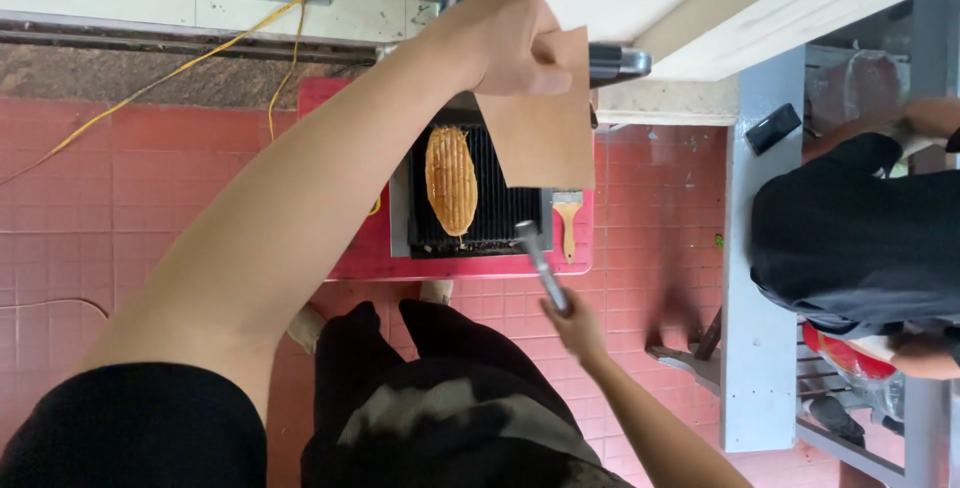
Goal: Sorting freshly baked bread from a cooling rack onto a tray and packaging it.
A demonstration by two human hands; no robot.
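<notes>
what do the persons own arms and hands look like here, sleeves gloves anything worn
Both hands are bare, with no gloves: the left hand and the right hand. The left arm is bare up to a short black sleeve at the shoulder. The right forearm is bare too; no watch or jewellery shows.

The left grip [505,43] pinches a matt brown cardboard sheet [545,123], smooth and flat. Below it, the grill [500,208] has dark ribbed metal, dull with soot, in a glossy red tray [460,266]. The grilled piece [451,180] looks glazed and ridged. The right grip [573,325] holds smooth, shiny metal tongs [541,266]; just beyond them lies a pale wooden brush [567,216].
</notes>
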